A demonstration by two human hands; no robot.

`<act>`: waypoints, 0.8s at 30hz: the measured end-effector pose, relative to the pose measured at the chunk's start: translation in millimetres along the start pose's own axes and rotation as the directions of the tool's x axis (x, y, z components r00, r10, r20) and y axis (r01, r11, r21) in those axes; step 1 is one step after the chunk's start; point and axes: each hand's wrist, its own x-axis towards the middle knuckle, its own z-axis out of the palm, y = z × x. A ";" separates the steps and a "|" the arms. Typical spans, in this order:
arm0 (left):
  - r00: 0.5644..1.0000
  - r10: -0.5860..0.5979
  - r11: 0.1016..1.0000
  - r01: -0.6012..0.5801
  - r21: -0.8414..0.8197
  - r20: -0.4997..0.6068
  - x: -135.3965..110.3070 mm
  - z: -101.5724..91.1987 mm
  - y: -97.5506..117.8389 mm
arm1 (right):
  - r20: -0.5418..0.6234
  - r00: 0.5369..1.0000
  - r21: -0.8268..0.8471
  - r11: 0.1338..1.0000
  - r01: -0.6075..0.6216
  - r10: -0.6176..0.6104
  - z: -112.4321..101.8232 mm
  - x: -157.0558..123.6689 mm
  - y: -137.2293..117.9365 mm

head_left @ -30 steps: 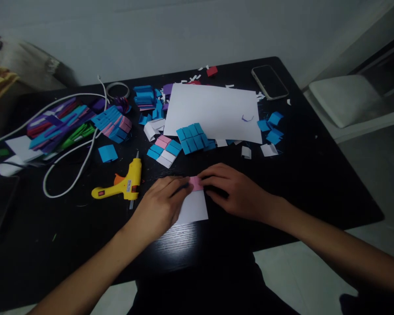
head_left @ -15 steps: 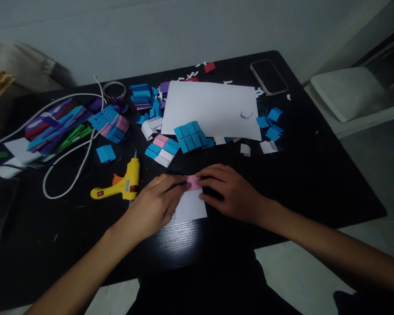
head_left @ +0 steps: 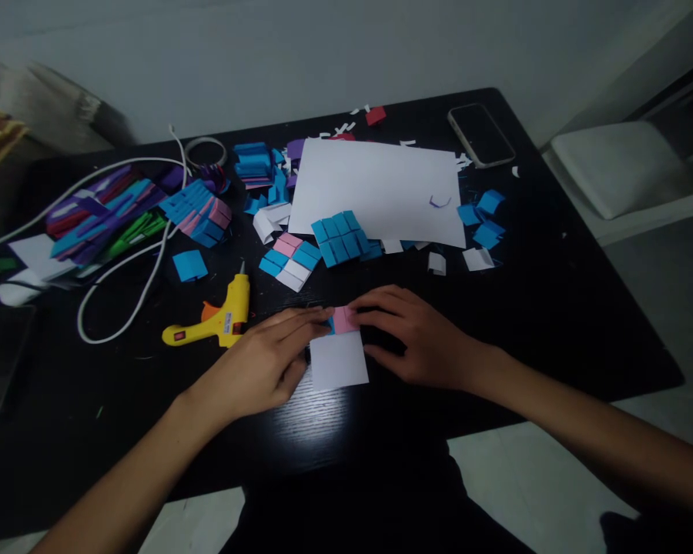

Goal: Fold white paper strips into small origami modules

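Note:
Directly in front of me lies a small white paper square (head_left: pixel 339 362) on the black table. Along its far edge sit a pink folded paper piece (head_left: pixel 345 318) and, to the left, a blue folded paper piece (head_left: pixel 331 325), mostly covered by fingers. My left hand (head_left: pixel 277 354) has its fingertips pressed on the blue piece, with the thumb bent near the square's left edge. My right hand (head_left: pixel 407 331) holds the pink piece at its right side, fingers bent over it. Left of my left hand, a yellow glue gun (head_left: pixel 231 317) rests on its side.
Beyond my hands lie a blue paper block (head_left: pixel 339 238), a multicoloured paper square (head_left: pixel 290 261) and a large white sheet (head_left: pixel 375 185). A white cable (head_left: pixel 144 296) loops at the left near bundled paper strips (head_left: pixel 104 211). A phone (head_left: pixel 481 135) lies at the far right.
My left fingers have shifted slightly, showing more of the blue piece and the white square. The right hand has moved a little right. The whole view has shifted slightly.

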 end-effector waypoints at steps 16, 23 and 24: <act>0.999 0.039 0.998 -0.040 -0.056 -0.025 -1.8 -1.3 0.7 | -0.130 0.970 -0.339 0.929 0.151 -0.205 27.3 4.1 -12.7; 0.985 0.001 1.000 -0.006 -0.030 -0.171 3.2 12.1 0.5 | -0.144 0.980 -0.203 0.973 0.107 -0.137 24.4 9.2 -9.6; 0.982 -0.009 0.999 0.001 -0.047 -0.189 4.0 13.2 0.2 | -0.146 0.982 -0.178 0.979 0.095 -0.122 24.0 10.2 -9.4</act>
